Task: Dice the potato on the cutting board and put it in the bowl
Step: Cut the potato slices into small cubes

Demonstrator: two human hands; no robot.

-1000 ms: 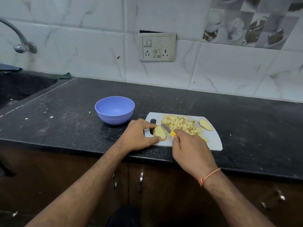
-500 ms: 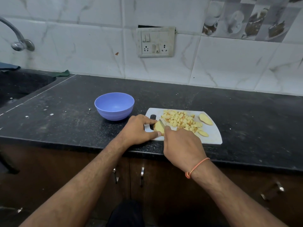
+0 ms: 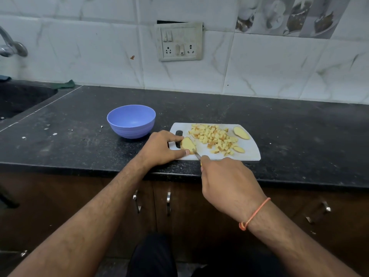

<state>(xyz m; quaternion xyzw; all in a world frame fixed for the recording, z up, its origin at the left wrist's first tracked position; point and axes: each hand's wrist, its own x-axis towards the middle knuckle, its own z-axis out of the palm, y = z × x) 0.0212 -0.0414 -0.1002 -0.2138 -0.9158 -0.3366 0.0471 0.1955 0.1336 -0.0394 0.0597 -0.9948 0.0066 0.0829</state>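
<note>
Bare dark counter (image 3: 259, 110) lies open behind and right of the white cutting board (image 3: 250, 151), while a blue bowl (image 3: 131, 121) stands near its left end.

Left hand (image 3: 161, 149): forearm comes in from lower left, palm down, fingers curled fwd, thumb & index tips pinching a potato piece (image 3: 188, 145). Right hand (image 3: 227, 182): forearm in from lower right, back of hand up, fingers wrapped round a knife (image 3: 196, 154), blade pointing up-left. Orange thread (image 3: 253, 214) on right wrist.
</note>
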